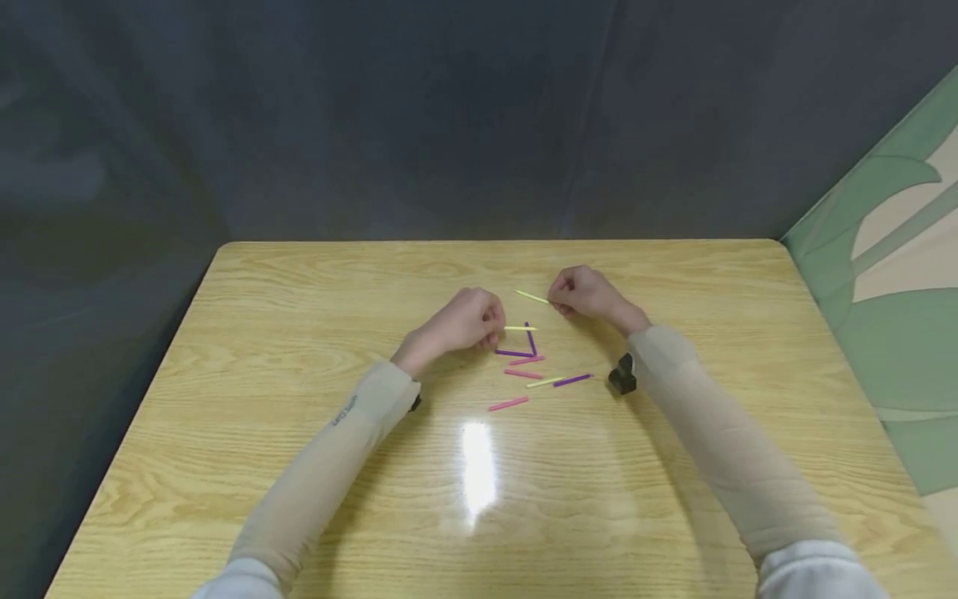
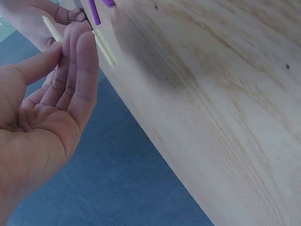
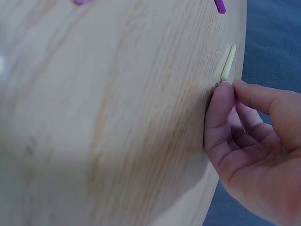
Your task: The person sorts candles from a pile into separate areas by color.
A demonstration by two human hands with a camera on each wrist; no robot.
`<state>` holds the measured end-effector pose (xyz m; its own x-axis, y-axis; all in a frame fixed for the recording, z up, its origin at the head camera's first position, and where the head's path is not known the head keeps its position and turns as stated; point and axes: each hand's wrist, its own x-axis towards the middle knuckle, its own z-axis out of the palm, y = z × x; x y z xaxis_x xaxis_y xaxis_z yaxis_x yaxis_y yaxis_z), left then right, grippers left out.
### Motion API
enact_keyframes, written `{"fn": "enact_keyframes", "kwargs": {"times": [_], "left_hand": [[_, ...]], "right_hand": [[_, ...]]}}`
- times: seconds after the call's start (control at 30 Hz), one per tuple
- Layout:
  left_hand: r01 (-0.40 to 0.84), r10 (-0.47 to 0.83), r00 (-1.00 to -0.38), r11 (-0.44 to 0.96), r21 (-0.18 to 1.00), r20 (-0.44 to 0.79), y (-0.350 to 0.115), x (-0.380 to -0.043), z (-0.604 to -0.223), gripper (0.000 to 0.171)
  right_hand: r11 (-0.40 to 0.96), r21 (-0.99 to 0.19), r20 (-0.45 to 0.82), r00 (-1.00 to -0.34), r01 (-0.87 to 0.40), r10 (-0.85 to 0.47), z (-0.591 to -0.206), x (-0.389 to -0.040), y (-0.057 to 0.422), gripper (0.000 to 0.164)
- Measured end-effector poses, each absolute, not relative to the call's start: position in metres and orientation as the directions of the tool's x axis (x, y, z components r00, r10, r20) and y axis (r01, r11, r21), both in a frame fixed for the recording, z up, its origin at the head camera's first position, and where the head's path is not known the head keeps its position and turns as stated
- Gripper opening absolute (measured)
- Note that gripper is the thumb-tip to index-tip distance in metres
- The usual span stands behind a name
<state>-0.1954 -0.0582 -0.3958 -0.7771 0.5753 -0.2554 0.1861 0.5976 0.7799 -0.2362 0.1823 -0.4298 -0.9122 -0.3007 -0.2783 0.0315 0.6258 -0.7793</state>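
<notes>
Between thumb and fingertips, my left hand (image 1: 466,320) pinches a thin yellow stick (image 1: 520,328), which sticks out to the right. My right hand (image 1: 587,293), farther back, pinches the right end of another yellow stick (image 1: 532,296). In the right wrist view this stick (image 3: 229,62) has its free end pointing away from the fingertips, close over the tabletop. Just below the left hand's stick, two purple sticks (image 1: 531,339) meet at a corner. The left wrist view shows the held stick (image 2: 51,29) with its middle hidden behind the fingers.
Pink sticks (image 1: 524,374) lie nearer the front, with a yellow stick (image 1: 545,383) and a purple stick (image 1: 573,380) close together at their right. The wooden table (image 1: 299,333) ends at a dark curtain (image 1: 412,125). A green patterned panel (image 1: 913,349) stands at the right.
</notes>
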Motion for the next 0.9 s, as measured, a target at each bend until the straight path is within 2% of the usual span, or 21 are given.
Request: {"fn": "enact_keyframes", "kwargs": {"times": [0.37, 0.73, 0.9], "left_hand": [[0.176, 0.556, -0.790, 0.608, 0.774, -0.258, -0.056, -0.200, -0.396, 0.011], [0.238, 0.545, -0.806, 0.654, 0.718, -0.230, -0.050, -0.216, -0.407, 0.011], [0.243, 0.542, -0.808, 0.664, 0.708, -0.231, -0.047, -0.218, -0.407, 0.012]], "right_hand": [[0.617, -0.785, -0.304, -0.902, 0.055, -0.306, -0.427, -0.234, 0.182, 0.013], [0.482, -0.855, -0.366, -0.880, 0.190, -0.302, -0.435, -0.233, 0.189, 0.017], [0.467, -0.863, -0.365, -0.878, 0.194, -0.309, -0.435, -0.232, 0.192, 0.017]]}}
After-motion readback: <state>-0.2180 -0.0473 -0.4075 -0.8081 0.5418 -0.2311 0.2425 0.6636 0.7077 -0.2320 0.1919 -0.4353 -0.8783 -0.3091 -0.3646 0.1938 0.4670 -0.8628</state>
